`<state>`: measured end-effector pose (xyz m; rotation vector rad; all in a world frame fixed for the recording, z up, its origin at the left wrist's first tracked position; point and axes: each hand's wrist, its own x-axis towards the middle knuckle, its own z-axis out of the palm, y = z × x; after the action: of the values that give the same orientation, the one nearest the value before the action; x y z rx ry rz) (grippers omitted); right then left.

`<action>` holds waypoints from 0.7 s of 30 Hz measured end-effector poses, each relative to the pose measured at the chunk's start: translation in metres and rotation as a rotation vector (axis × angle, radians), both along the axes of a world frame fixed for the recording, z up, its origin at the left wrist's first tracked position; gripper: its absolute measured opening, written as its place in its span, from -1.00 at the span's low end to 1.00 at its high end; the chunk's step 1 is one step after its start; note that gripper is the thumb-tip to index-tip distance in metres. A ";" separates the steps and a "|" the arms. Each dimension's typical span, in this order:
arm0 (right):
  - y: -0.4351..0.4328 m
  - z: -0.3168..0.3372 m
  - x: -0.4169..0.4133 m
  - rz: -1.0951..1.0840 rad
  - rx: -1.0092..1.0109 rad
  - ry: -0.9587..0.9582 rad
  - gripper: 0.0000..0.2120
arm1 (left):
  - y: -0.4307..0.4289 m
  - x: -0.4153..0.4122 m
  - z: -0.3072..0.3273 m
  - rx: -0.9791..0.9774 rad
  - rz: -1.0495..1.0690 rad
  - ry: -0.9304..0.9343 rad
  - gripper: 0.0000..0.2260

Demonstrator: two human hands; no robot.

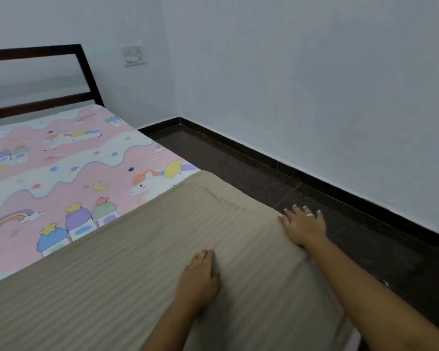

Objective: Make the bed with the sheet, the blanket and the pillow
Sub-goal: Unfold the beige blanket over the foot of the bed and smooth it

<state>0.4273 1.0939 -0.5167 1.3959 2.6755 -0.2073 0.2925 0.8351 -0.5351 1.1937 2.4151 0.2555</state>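
Pressing the blanket [137,262], left hand [199,277] flat, right hand [303,226] seemingly at edge

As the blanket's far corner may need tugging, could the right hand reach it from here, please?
Probably yes: the right hand rests at the side edge of the blanket, and nothing lies between it and the far corner.

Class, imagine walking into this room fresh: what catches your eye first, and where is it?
The pink unicorn-print sheet lies spread up to the dark headboard. Nearer, a beige striped blanket lies across it, with the left hand flat on top and the right hand at its floor-side edge.
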 end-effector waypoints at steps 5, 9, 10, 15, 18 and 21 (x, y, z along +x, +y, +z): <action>-0.055 0.009 0.030 0.228 0.150 0.224 -0.38 | -0.004 0.027 0.011 -0.053 -0.104 -0.024 -0.44; -0.127 -0.013 0.073 0.540 -0.058 0.104 -0.09 | 0.010 0.057 0.014 -0.022 -0.160 -0.002 -0.43; -0.119 -0.015 0.084 0.498 -0.067 0.102 -0.07 | 0.013 0.066 0.014 -0.031 -0.188 -0.003 -0.43; -0.023 -0.015 0.124 0.039 -0.119 0.085 -0.45 | 0.015 0.096 0.009 -0.037 -0.250 0.018 -0.45; -0.014 -0.008 0.134 -0.077 -0.059 0.165 -0.47 | 0.015 0.100 0.004 -0.031 -0.240 0.017 -0.45; -0.069 -0.003 0.128 0.133 -0.079 0.320 -0.40 | 0.018 0.100 -0.001 -0.020 -0.234 0.030 -0.45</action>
<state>0.5552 1.0244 -0.5196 1.2482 2.9616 -0.5606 0.3927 0.8530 -0.5366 1.4644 2.2700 0.1424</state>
